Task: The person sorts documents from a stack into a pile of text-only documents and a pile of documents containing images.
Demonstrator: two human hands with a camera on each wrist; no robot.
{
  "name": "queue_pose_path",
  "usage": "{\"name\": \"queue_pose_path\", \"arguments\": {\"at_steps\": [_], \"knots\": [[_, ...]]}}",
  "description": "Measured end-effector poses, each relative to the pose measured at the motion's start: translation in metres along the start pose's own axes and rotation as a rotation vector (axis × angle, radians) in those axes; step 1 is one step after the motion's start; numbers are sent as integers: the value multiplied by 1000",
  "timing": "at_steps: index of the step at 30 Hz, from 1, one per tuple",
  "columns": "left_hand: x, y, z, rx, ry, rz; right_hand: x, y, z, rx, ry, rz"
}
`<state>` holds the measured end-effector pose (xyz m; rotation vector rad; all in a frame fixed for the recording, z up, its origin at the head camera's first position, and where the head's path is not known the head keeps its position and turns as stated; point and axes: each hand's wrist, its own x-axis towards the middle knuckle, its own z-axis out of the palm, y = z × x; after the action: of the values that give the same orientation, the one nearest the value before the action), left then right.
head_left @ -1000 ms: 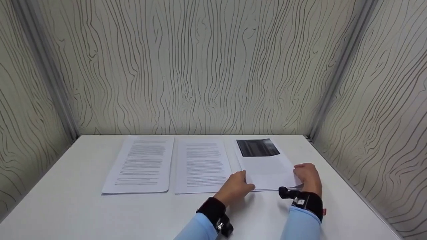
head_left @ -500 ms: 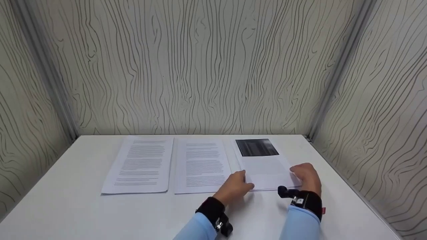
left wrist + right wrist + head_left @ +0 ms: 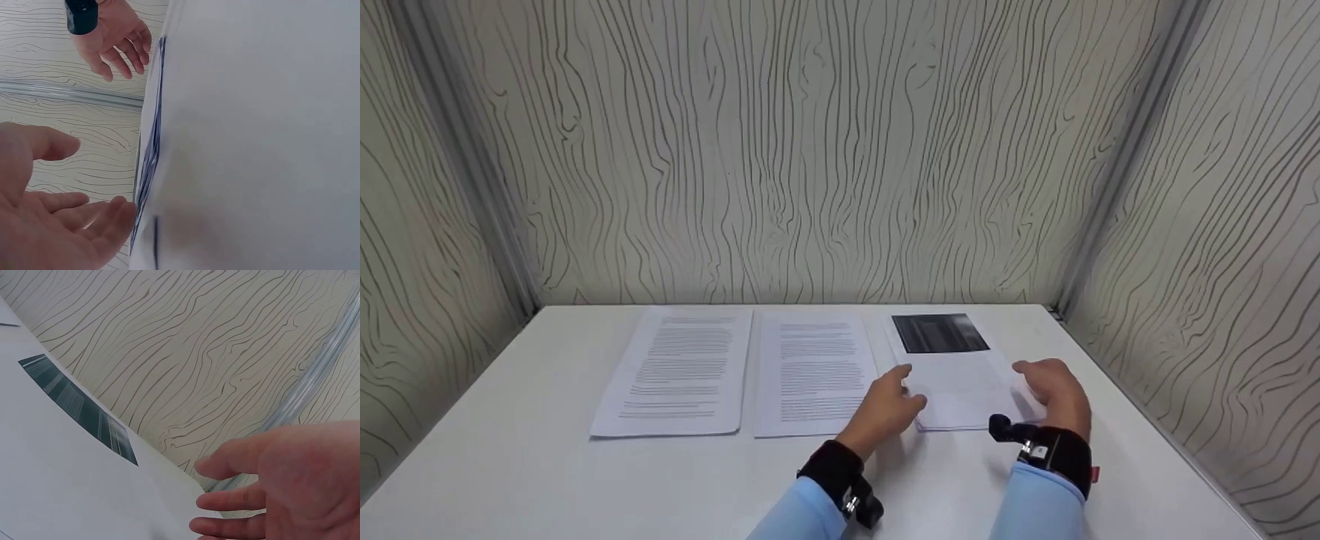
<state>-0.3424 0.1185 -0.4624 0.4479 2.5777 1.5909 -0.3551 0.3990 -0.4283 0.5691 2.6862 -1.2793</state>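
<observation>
A stack of paper (image 3: 960, 390) with a dark printed picture (image 3: 941, 333) at its top lies on the right of the white table. Beside its near left corner is my left hand (image 3: 883, 409), thumb and fingers spread apart and holding nothing. My right hand (image 3: 1054, 390) stands at the stack's right edge, its thumb and fingers parted and nothing between them. The left wrist view shows the stack's layered edge (image 3: 152, 152) next to the left fingers. In the right wrist view the dark picture (image 3: 79, 408) lies beyond the right fingertips.
Two more paper stacks with printed text lie to the left: a middle stack (image 3: 817, 375) and a far left stack (image 3: 679, 375). The white table (image 3: 660, 487) is enclosed by wood-grain patterned panels (image 3: 810, 150) at the back and sides.
My left hand has let go of the stack's near left corner, its thumb and fingers lifting and spreading. My right hand has come off the right edge and opened slightly.
</observation>
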Motion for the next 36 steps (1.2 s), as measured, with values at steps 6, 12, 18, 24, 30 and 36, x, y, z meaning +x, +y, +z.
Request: {"name": "queue_pose_path", "arguments": {"at_steps": [6,12,18,24,30,36], "knots": [[0,17,-25,-84,14,135,-7,-19,-2,12,-13,-45],[-3,35,-57,-46,-6,376,-23,-52,0,-46,35,-171],[-7,41,-94,97,64,466,-40,-89,7,-104,62,-262],[-14,34,-141,260,220,405,-50,-120,26,-151,71,-370],[-23,7,-187,325,342,227,-55,-145,53,-226,66,-483],[-28,-30,-219,414,427,24,-53,-161,82,-275,31,-524]]}}
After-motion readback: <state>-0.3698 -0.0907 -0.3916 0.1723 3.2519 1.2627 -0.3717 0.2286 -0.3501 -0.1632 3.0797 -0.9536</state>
